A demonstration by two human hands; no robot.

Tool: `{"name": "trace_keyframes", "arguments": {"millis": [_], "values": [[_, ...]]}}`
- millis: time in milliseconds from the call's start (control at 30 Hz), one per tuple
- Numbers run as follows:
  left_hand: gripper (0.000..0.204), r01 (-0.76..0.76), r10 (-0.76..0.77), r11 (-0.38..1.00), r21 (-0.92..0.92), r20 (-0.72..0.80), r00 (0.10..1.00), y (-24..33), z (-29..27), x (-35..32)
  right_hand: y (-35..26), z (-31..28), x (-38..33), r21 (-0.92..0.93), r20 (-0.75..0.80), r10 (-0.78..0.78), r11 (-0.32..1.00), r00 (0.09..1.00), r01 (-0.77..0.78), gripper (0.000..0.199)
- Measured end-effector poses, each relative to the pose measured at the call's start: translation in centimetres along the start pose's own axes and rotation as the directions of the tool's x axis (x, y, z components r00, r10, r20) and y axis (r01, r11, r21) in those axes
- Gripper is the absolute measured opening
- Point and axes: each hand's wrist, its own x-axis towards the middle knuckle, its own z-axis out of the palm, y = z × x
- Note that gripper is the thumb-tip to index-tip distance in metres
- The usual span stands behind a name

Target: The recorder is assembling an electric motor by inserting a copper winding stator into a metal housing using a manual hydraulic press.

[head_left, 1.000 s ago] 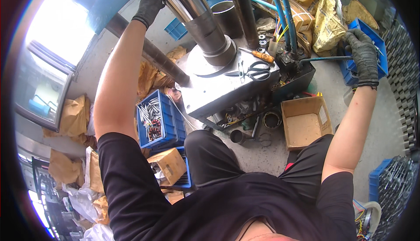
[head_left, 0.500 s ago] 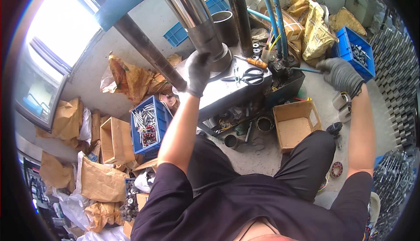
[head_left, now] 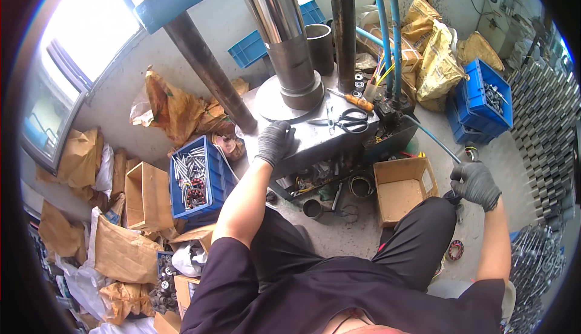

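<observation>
My left hand, in a dark grey glove, rests at the near left edge of a metal press table. Its fingers are curled, and what lies inside them, if anything, is hidden. Behind it a shiny steel cylinder stands over a round plate on the table. My right hand, gloved too, is closed at the end of a thin blue lever that runs to the valve block. Black-handled scissors and an orange-handled screwdriver lie on the table's right part.
Dark press columns flank the cylinder. A blue crate of metal shafts stands at the left, near a wooden box and paper sacks. An open carton sits by my right knee. Blue crates and stacked metal parts are at the right.
My left hand has come back from beside the cylinder's foot to the table's near edge. My right hand has moved down and nearer, with the lever's end swung down too. The view has shifted slightly.
</observation>
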Motion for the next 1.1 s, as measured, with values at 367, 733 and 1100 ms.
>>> {"name": "trace_keyframes", "arguments": {"millis": [367,733,1100], "values": [[0.019,0.218,-0.213,0.974,-0.054,0.076,0.974,0.4,-0.5,2.1,-0.3,1.6,0.7,0.149,-0.215,0.085,0.987,0.973,-0.053,0.011],[0.078,0.109,-0.198,0.95,-0.294,-0.293,0.935,6.1,0.0,5.1,0.6,1.5,0.6,0.24,-0.191,0.163,0.964,0.968,-0.115,0.016],[0.09,0.249,-0.307,0.917,-0.312,-0.152,0.939,4.2,2.2,6.4,1.2,-0.7,2.3,0.379,-0.092,0.071,0.925,0.993,-0.032,0.02]]}}
